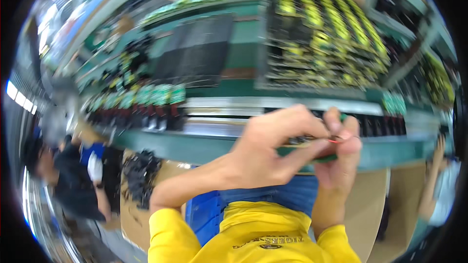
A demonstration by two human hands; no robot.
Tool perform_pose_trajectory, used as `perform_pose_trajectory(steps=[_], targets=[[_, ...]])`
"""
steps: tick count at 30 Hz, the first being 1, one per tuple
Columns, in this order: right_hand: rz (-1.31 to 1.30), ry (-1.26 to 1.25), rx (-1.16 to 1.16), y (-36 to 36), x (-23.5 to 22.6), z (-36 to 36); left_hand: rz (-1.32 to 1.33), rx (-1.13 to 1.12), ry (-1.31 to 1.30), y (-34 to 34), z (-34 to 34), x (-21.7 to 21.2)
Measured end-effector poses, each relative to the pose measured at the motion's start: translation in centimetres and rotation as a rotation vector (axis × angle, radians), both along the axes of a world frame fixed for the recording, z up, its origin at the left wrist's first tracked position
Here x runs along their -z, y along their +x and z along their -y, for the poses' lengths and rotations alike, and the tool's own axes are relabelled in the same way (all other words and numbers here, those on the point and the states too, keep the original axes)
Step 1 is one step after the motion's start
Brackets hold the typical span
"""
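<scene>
My left hand (273,148) and my right hand (341,153) meet above the near edge of the workbench, fingers closed. Between them is a small green circuit board (329,158), mostly hidden by the fingers. A thin red wire (335,141) runs at the fingertips, where the left thumb and forefinger come close to the right fingers. My right hand grips the board. The left fingertips pinch close to the wire; whether they hold the wire or the board's edge is too blurred to tell.
Green boards with dark parts (156,98) stand in a row along the bench at left, more (394,103) at right. Stacked trays of yellow-and-black parts (324,39) and a dark mat (192,51) lie behind. Cardboard boxes (139,219) stand below. Co-workers (73,180) are on both sides.
</scene>
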State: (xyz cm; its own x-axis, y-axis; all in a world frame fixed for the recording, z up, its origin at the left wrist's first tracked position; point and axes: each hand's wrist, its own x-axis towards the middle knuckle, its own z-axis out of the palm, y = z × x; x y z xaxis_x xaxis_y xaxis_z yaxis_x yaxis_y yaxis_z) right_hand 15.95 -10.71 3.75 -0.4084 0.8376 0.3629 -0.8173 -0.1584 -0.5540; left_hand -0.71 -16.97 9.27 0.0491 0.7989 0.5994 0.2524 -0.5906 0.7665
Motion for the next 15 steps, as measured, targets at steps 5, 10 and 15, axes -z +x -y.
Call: perform_pose_trajectory(steps=[5, 10, 15], targets=[[0.490, 0.261, 0.383, 1.1, -0.2, -1.1, 0.094, 0.040, -0.645, -3.3, -0.8, -3.0], [1.166, 0.713, 0.668, 0.9, 2.7, -0.7, -0.309, -0.080, -0.713, -8.1, -3.3, -0.4], [1.431, 1.001, 0.758, -1.6, 4.5, -0.3, -0.456, -0.137, -0.673, -9.8, -5.0, 3.7]])
